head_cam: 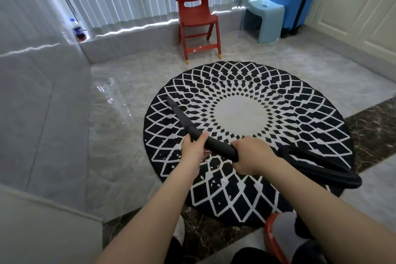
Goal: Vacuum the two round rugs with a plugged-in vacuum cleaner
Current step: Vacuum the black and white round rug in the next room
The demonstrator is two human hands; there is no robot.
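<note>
We see one round rug on the tiled floor, with white crumbs scattered over its near left part, so we judge the cleaning barely begun; a second rug is not in view. The black hose loops off to the right. The nozzle runs lengthwise from lower right to upper left, its tip pointing away toward the rug's far left part. Our left hand grips it ahead, our right hand behind, set slightly apart.
</note>
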